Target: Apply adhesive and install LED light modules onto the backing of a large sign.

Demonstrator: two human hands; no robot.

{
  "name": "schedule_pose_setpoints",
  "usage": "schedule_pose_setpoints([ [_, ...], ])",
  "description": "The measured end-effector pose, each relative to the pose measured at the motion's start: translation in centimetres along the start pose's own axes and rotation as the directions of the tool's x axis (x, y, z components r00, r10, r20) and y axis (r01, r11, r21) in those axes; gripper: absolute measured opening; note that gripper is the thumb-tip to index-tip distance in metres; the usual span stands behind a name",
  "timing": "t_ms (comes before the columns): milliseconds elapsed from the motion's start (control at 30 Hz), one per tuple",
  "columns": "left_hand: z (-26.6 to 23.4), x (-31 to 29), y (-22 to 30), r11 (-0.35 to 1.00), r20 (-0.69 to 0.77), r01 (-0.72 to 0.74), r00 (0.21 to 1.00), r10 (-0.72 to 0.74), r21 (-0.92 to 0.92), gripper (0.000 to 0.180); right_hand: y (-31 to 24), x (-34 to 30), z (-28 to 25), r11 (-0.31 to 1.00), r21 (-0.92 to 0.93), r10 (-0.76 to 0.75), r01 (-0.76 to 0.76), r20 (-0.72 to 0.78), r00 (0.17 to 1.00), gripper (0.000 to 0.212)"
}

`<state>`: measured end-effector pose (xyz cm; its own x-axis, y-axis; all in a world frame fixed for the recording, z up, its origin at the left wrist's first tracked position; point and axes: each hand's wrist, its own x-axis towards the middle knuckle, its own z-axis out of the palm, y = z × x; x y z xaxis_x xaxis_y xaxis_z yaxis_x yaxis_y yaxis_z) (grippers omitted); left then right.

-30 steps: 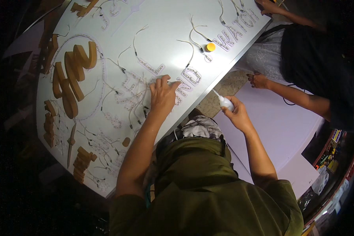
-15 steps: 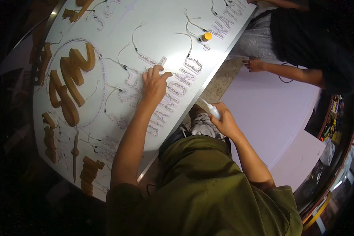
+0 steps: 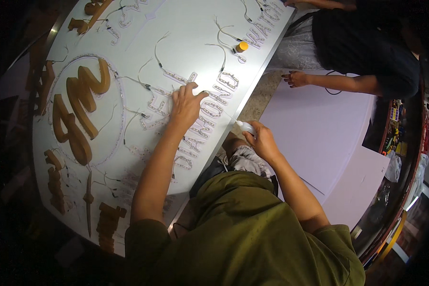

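My left hand [image 3: 186, 106] rests over a row of flat, pale letter shapes [image 3: 195, 138] lined with small LED modules on the white table. Its fingertips touch down beside the upper letters, thumb held apart from the fingers; nothing shows in its grasp. Just off the table's near edge, my right hand [image 3: 263, 142] grips a white squeeze bottle [image 3: 246, 127]. The bottle's thin nozzle points up and left toward the letters. Shorter LED-lined letters [image 3: 152, 119] lie left of my left hand, partly hidden by the forearm.
Loose wires [image 3: 158, 52] rise from several letters. A yellow cap-like cylinder [image 3: 242, 47] stands near the table edge. Thick gold script letters [image 3: 81, 100] lie inside an LED ring [image 3: 122, 102]. Another person's hand [image 3: 295, 79] hangs over a pale sheet [image 3: 314, 128] at right.
My right hand has brought the bottle up and left, closer to the table edge. The left hand stays at about the same letters. The whole view has shifted slightly.
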<state>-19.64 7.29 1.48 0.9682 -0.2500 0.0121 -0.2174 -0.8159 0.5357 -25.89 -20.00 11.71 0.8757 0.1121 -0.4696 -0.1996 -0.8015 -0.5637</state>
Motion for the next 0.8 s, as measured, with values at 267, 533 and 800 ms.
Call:
schedule_pose_setpoints([
  [267,-0.1,0.6,-0.3,1.000,0.033,-0.019,0.999,0.019,-0.012,0.032,0.3,1.0,1.1,1.000,-0.021,-0.002,0.001,-0.040,0.999,0.032],
  [533,0.1,0.3,-0.8,0.998,0.029,-0.044,0.999,0.045,-0.039,0.032,-0.1,1.4,1.4,0.999,-0.026,0.022,-0.022,-0.028,0.999,0.031],
  [800,-0.1,0.6,-0.8,0.997,0.070,-0.038,0.997,0.042,-0.070,0.043,-0.4,2.2,1.4,0.999,-0.047,0.005,-0.007,-0.040,0.999,0.030],
])
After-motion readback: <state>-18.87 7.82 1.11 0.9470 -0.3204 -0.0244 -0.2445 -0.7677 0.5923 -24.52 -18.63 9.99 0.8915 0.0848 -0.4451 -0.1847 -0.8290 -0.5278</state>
